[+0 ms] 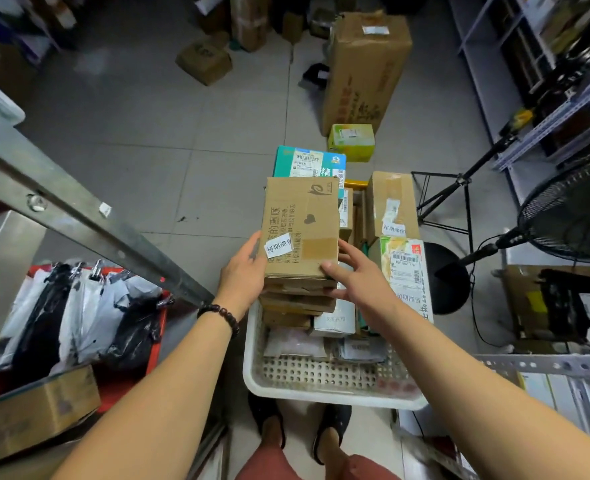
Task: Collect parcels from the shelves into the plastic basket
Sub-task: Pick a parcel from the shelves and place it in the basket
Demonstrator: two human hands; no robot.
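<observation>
The person wears a dark beaded bracelet (219, 316) on the left wrist, reddish-brown shorts (276, 465), dark slippers (333, 432), and bare forearms.

cardboard parcel (302, 226): brown, white sticker, lying flat atop parcel stack (297, 303) | plastic basket (321, 374): white, perforated, sitting on floor, holding stack at far end

Matt brown on the top cardboard parcel (300, 226), its tape patch a touch shinier, with a white paper sticker (279, 244) stuck on. Below it, the plastic basket (321, 374) looks smooth, white and perforated. The shelf rail (78, 209) is dull, scuffed metal. Those mailer bags (78, 306) gleam in glossy black and white film. The grey floor tiles (130, 133) carry a soft sheen.
</observation>
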